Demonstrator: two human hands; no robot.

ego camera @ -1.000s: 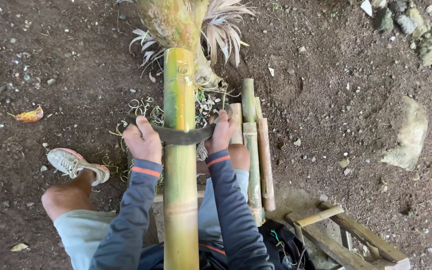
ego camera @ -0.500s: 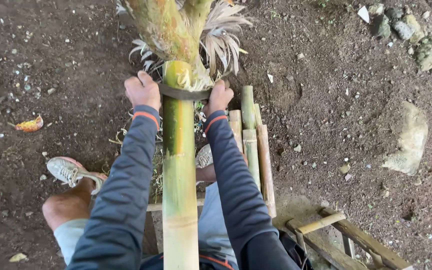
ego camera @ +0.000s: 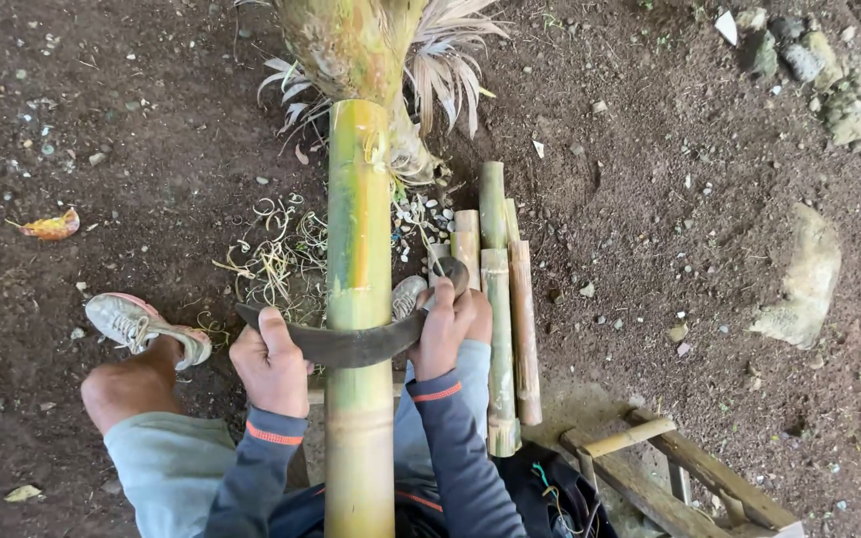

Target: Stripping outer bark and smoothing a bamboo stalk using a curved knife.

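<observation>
Gripping a curved blade (ego camera: 351, 346) across the bamboo pole (ego camera: 359, 249), both hands' fingers (ego camera: 276, 329) flank it.

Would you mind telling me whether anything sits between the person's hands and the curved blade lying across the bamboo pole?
Nothing visible does. The left hand and the right hand each grip an end of the curved blade directly, and the blade lies straight across the green bamboo pole with no debris showing between them.

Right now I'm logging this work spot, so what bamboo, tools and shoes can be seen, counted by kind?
Long green bamboo pole under both hands: 1
Short cut bamboo pieces lying beside it: 4
Curved dark blade held by left hand and right hand: 1
Shoes: 2
Total: 8
</observation>
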